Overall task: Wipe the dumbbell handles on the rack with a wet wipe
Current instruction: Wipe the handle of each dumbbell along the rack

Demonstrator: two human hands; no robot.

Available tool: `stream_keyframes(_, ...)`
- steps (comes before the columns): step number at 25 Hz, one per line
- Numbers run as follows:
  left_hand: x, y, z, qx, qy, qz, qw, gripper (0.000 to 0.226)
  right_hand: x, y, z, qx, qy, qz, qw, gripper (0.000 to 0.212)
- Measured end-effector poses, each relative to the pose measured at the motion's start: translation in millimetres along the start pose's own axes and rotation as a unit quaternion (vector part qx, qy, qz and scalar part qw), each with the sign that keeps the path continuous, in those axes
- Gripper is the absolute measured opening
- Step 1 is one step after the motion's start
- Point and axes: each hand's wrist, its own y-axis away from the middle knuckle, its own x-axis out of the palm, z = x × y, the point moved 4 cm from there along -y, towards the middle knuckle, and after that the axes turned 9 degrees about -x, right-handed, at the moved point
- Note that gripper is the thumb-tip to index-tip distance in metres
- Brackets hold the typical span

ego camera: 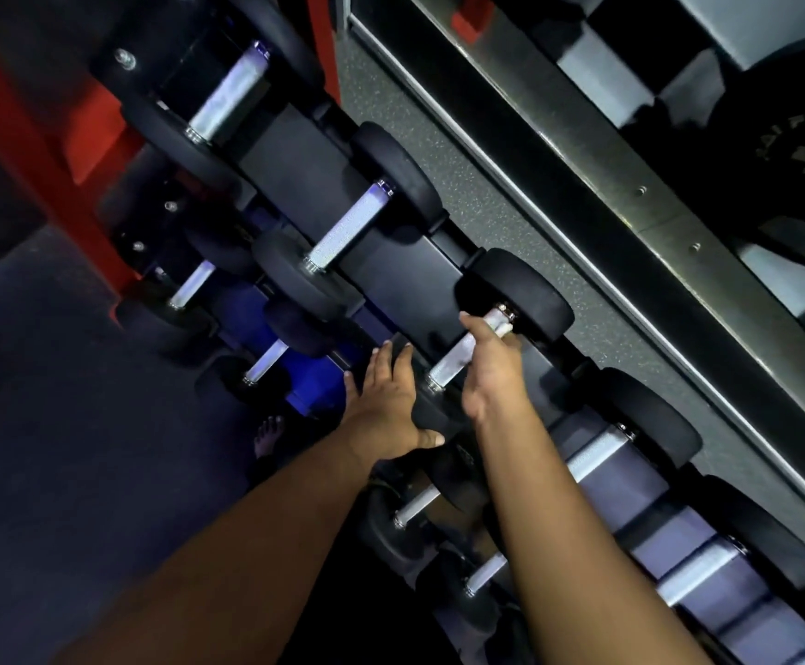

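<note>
The right hand (pixel 489 371) is wrapped over the far end of a dumbbell handle (pixel 453 360) on the top tier, its fingers curled round the bar close to the far weight head (pixel 520 292). A small white patch, judged to be the wet wipe (pixel 500 324), shows at the fingertips against the bar; most of it is hidden by the hand. The left hand (pixel 388 405) is laid flat, fingers straight, on the near weight head (pixel 431 415) of the same dumbbell, apparently to steady it, and nothing is held in it.

The dumbbell is seated on the black rack (pixel 400 276), which runs diagonally across the view. Two more handles (pixel 352 225) (pixel 230 96) are seen further up the same tier, and others (pixel 599 455) lie below the right forearm. Shorter handles (pixel 266 362) are carried on a lower tier to the left, above dark flooring.

No dampness or streaking can be made out on any bar, so it cannot be told which handles have been wiped already. The wiping of this one is judged to be in hand, with its near half uncovered and probably left to do, and the rest of the rack possibly outstanding.
</note>
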Motion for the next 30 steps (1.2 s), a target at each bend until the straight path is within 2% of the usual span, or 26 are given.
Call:
stream_keyframes(3,0.8,4.0,-1.2,-0.002,0.004,-0.003,1.0,0.138,3.6,-0.7,-1.6,0.048,-0.003,0.017,0.999,0.063)
stream_keyframes(5,0.6,2.3,-0.5,-0.002,0.0,0.001,1.0,0.138,0.7,5.5,-2.8,0.043,0.024,0.036,0.998,0.067)
stream_keyframes(8,-0.6,-0.1,-0.5,-0.005,-0.006,0.007,1.0,0.139,-1.9,16.9,-16.3,0.019,0.06,0.05,0.997,0.048)
stream_keyframes(10,-0.1,2.1,-1.6,-0.003,-0.007,0.0,1.0,0.139,2.1,19.4,-17.8,0.051,0.073,0.049,0.995,0.041)
stream_keyframes(12,0.8,2.4,-1.3,0.0,-0.009,-0.001,1.0,0.139,2.9,20.3,-16.3,0.08,0.061,0.065,0.993,0.038)
stream_keyframes(16,1.2,-2.1,0.8,-0.006,-0.012,0.003,1.0,0.14,-3.0,36.0,-27.2,0.051,0.056,0.078,0.994,0.026)
stream_keyframes(18,2.4,0.3,0.0,0.001,-0.007,-0.004,1.0,0.14,1.1,33.3,-19.4,0.08,0.076,0.081,0.991,0.016)
stream_keyframes(20,0.5,1.7,-0.3,0.006,-0.005,-0.005,1.0,0.139,3.0,6.4,-1.8,0.103,0.039,0.076,0.991,0.018)
stream_keyframes(23,0.6,-1.0,1.5,0.006,0.003,0.005,1.0,0.138,0.8,-16.6,6.2,0.022,-0.039,0.054,0.997,0.01)
stream_keyframes(25,3.1,0.3,2.2,0.013,0.008,-0.001,1.0,0.139,-9.6,-2.1,-10.1,-0.022,0.036,0.086,0.995,0.018)
stream_keyframes(27,2.9,0.6,2.2,0.017,0.016,-0.008,1.0,0.139,-11.1,3.2,-20.3,0.012,0.086,0.176,0.981,0.026)
stream_keyframes(29,3.1,-2.4,3.3,0.017,0.013,-0.007,1.0,0.139,-9.6,-13.4,-7.6,0.023,0.03,0.187,0.982,0.034)
stream_keyframes(30,3.6,-3.4,3.4,0.016,0.009,-0.006,1.0,0.139,-8.8,-22.3,-0.3,0.021,-0.023,0.166,0.986,0.032)
